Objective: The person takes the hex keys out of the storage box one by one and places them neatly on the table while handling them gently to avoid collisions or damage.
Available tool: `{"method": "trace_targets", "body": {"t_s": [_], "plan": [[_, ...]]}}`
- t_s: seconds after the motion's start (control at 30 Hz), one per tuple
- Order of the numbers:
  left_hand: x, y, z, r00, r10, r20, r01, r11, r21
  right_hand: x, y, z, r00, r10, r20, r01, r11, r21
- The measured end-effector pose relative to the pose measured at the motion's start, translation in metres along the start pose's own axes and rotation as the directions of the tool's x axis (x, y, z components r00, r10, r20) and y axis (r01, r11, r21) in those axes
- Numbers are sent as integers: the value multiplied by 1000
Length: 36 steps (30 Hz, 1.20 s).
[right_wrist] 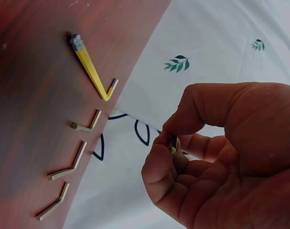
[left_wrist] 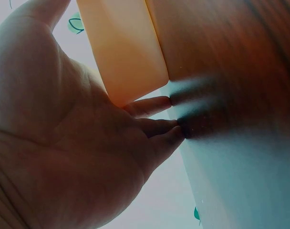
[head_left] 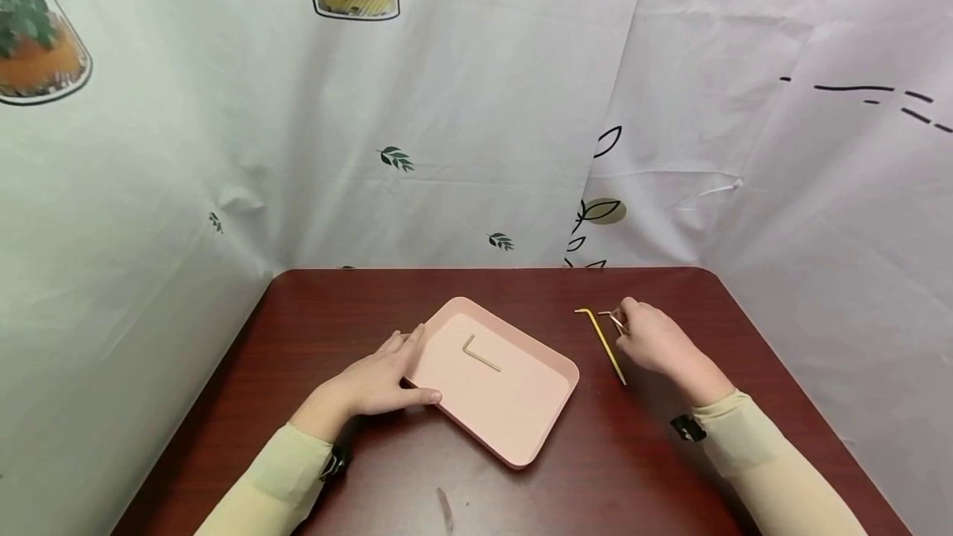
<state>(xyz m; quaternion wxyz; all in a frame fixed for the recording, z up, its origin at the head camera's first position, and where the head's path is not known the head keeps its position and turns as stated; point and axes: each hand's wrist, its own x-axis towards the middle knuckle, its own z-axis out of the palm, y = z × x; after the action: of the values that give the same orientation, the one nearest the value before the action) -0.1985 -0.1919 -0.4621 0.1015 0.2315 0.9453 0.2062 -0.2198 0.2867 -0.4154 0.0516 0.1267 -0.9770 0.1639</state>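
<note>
My left hand rests against the left corner of a pink tray. Its fingers are straight along one side, and the thumb lies over the near rim. An L-shaped hex key lies inside the tray. To the right of the tray, my right hand pinches a small metal hex key between thumb and fingers, which hide most of it. A yellow-sleeved hex key lies on the table just left of that hand.
In the right wrist view, bare metal hex keys lie in a row on the dark red table: one beside the yellow one, then a second and a third. White printed curtains enclose the table's back and sides.
</note>
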Motion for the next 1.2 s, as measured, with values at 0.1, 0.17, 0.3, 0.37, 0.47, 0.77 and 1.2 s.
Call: {"method": "trace_targets", "body": {"t_s": [0.1, 0.17, 0.3, 0.37, 0.47, 0.77, 1.2], "plan": [[0, 0, 0, 1000, -2, 3, 2, 1000, -6, 0, 2, 0, 1000, 7, 2, -7, 1000, 1], [0, 0, 0, 1000, -4, 4, 4, 1000, -6, 0, 4, 0, 1000, 13, 7, -13, 1000, 0], [0, 0, 1, 1000, -4, 5, 4, 1000, -4, -1, 8, -1, 1000, 20, 13, -20, 1000, 4], [0, 0, 0, 1000, -1, 2, 1, 1000, -3, -1, 9, -1, 1000, 21, 11, -21, 1000, 2], [0, 0, 0, 1000, 2, 0, -2, 1000, -2, -1, 12, -1, 1000, 25, 9, -25, 1000, -2], [1, 0, 0, 1000, 4, 0, -4, 1000, 5, -2, 18, -4, 999, 38, 7, -38, 999, -17], [1, -1, 1, 1000, 4, 0, -4, 1000, 9, -1, 31, -7, 998, 63, 16, -63, 998, -14]]}}
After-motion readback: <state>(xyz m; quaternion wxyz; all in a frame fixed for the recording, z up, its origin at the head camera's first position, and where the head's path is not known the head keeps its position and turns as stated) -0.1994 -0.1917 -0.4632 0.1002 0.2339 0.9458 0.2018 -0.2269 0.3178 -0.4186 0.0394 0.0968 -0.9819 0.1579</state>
